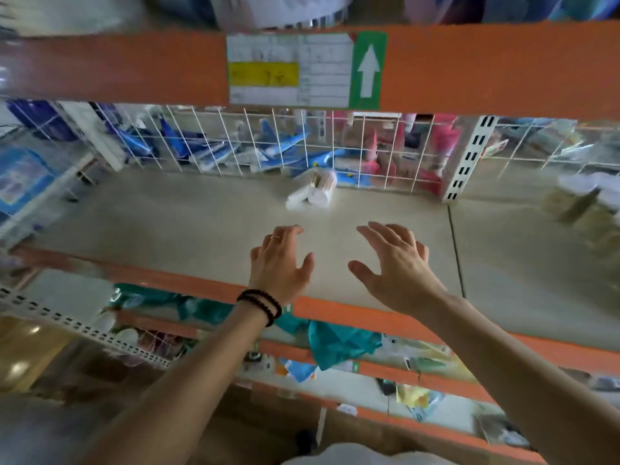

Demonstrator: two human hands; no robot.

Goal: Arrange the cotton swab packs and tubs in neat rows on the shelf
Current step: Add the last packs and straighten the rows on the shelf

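Head view: both hands over the front half of the shelf board (167, 213), nothing held. Left hand (280, 263), fingers spread and loosely bent, ringed, beaded bracelet (261, 305) at the wrist. Right hand (396, 266), fingers splayed and nearly straight, palm down. Unclear whether either palm touches the board.

Cotton swab packs (312, 193), a small cluster lying tipped over at the back edge of the board, right against the wire mesh back panel (235, 139). Well beyond the fingertips (297, 228) of both hands, ahead of the gap between them. More swab tubs (583, 199), blurred, stacked near the right end of the board, far from the right hand.

Risks, as judged: rolling, since the packs look round and lie on their sides, so a loose two-handed scoop could send them along the back edge. Pushing instead of gripping could wedge them into the mesh. Heavy motion blur, so a fast reach could overshoot and knock the cluster apart.
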